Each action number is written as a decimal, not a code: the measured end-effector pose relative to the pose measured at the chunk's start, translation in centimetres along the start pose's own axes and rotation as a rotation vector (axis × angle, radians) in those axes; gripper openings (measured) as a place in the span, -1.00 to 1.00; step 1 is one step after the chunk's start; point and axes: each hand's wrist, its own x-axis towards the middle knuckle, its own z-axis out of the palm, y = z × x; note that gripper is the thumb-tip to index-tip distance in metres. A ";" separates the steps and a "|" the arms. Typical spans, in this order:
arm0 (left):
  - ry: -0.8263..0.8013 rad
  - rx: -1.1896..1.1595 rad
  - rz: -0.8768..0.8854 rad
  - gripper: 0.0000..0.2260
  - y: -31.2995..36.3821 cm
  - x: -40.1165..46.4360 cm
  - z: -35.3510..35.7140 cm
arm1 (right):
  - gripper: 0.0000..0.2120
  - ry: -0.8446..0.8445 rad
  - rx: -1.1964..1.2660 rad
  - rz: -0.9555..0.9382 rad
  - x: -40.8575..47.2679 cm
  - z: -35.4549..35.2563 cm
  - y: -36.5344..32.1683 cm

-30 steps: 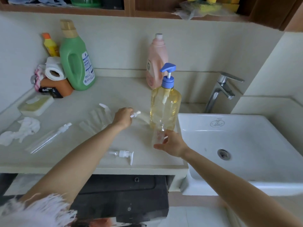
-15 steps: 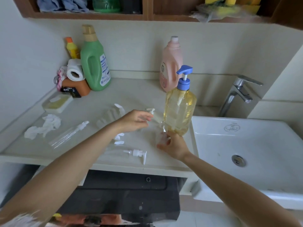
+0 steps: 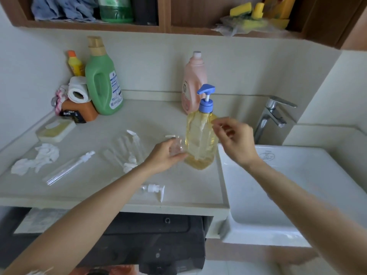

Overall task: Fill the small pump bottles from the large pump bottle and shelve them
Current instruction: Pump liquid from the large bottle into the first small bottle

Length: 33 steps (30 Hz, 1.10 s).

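Holding a small clear bottle [image 3: 175, 148] beside the large pump bottle [image 3: 200, 139], the left hand [image 3: 164, 155] should keep its mouth under the nozzle while the empty, loosely curled right hand [image 3: 236, 141] presses the blue pump [image 3: 206, 98] slowly.

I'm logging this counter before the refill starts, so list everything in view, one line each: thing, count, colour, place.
large pump bottle: one, yellow liquid, blue pump, counter beside sink
small clear bottle: one, held in left hand
loose pump head: one, white, counter front
clear tube bottle: one, lying at left
green jug: one, back left
pink bottle: one, back wall
yellow bottle: one, orange cap, behind jug
paper roll: one, white
soap dish: one, left
crumpled tissue: white, left edge
sink: white, right
tap: chrome
left hand: grips small bottle
right hand: raised, empty
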 end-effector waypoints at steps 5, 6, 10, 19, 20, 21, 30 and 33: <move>0.079 -0.047 0.141 -0.63 4.3 2.6 -2.9 | -0.75 0.072 -0.127 -0.245 8.8 -1.4 -1.6; 0.050 -0.045 0.148 -0.63 4.9 2.9 -3.0 | -0.74 -0.014 -0.135 -0.250 9.8 -1.2 -1.5; -0.002 0.010 0.141 -0.52 6.3 3.8 -1.8 | -0.81 -0.306 -0.049 -0.171 11.8 -0.1 -0.6; 0.079 0.001 0.044 -0.63 5.9 5.4 -0.6 | -0.85 -0.092 0.120 -0.072 10.4 2.3 0.1; 0.075 -0.030 0.026 -0.65 5.9 5.9 -0.6 | -0.84 -0.089 0.136 -0.058 10.5 2.3 0.2; 0.068 -0.068 0.013 -0.66 6.0 6.2 -0.5 | -0.84 -0.085 0.169 -0.033 10.5 2.3 0.4; 0.066 -0.126 0.211 -0.71 7.6 7.0 -3.1 | -0.79 -0.027 0.318 0.076 10.4 2.4 0.3; 0.050 -0.014 0.250 -0.65 8.6 7.1 -3.7 | -0.80 0.034 0.141 -0.026 10.1 2.3 0.6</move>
